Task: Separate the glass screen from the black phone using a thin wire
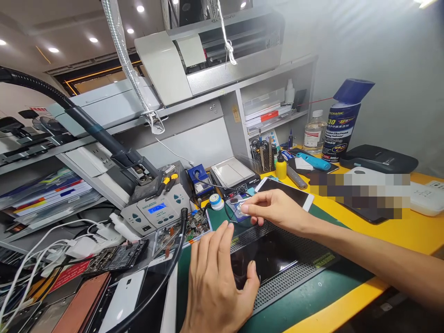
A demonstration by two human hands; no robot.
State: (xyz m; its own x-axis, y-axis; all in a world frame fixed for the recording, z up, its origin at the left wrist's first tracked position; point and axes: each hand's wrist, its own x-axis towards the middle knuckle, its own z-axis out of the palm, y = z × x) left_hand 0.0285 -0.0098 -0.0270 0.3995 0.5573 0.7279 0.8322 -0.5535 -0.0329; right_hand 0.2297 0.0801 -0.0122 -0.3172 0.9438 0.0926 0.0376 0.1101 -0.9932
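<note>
On a grey perforated plate [274, 291] lies a glossy black phone screen [277, 252]. My left hand [222, 277] is open at the screen's left end, fingers stretched out and thumb apart over its near corner. Beyond the screen, my right hand [274, 210] is closed in a pinch. A small pale thing shows at its fingertips, too small to name. Just under those fingertips is a small clear packet [233, 206] with dark and blue marks. A white-framed phone [305, 200] lies partly behind my right hand.
A blue-and-white jar [216, 201] and a soldering-iron stand [199, 180] are beyond the green mat [319, 296]. To the left are a grey control station [156, 210], a black hose [173, 263] and several phones. A spray can [342, 125] stands at the back right.
</note>
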